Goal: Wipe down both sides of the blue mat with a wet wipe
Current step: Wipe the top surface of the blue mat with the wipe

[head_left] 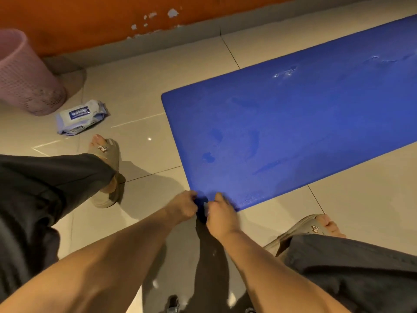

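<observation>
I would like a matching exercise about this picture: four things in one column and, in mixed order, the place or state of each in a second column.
Column 1
1. blue mat
2. pink basket
3. pack of wet wipes
4. left hand and right hand

Column 2
A. stands by the orange wall
B. hold the mat's near corner
C. spread flat on the tiles, with damp patches
D. lies on the tiles beside the basket

Pairs: 1-C, 2-A, 3-D, 4-B

The blue mat (293,132) exits at right; print on the wipe pack (82,117) is unreadable.
</observation>
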The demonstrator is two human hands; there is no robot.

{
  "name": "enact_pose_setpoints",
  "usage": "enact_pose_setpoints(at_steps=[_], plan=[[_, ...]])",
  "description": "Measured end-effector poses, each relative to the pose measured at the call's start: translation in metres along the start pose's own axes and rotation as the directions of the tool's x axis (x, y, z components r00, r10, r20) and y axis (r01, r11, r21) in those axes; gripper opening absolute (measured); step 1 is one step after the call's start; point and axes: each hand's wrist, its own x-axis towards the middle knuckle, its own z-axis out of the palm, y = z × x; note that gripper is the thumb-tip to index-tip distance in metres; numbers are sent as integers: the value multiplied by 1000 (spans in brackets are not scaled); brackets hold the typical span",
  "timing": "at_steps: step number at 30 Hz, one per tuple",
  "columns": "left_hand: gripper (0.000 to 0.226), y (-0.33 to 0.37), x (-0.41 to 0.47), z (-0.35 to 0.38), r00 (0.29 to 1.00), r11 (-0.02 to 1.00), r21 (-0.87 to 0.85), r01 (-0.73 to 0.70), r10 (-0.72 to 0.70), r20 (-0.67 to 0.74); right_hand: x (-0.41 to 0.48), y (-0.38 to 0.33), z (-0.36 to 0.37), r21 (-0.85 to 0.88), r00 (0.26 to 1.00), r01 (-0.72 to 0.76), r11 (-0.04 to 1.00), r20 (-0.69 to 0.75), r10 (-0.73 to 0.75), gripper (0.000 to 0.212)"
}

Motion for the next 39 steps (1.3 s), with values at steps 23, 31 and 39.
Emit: enact_pose_setpoints(at_steps=[23,31,39], plan=[[131,-7,51,-13,971,703,689,-175,241,1,32,7,0,112,980,-127,986,-138,142,23],[131,-12,51,-11,962,734,652,-192,272,-22,41,66,-26,23,959,-179,984,-218,179,24],[131,-16,54,-10,961,765,612,-199,275,-30,41,64,-17,109,911,-195,975,-347,221,11]])
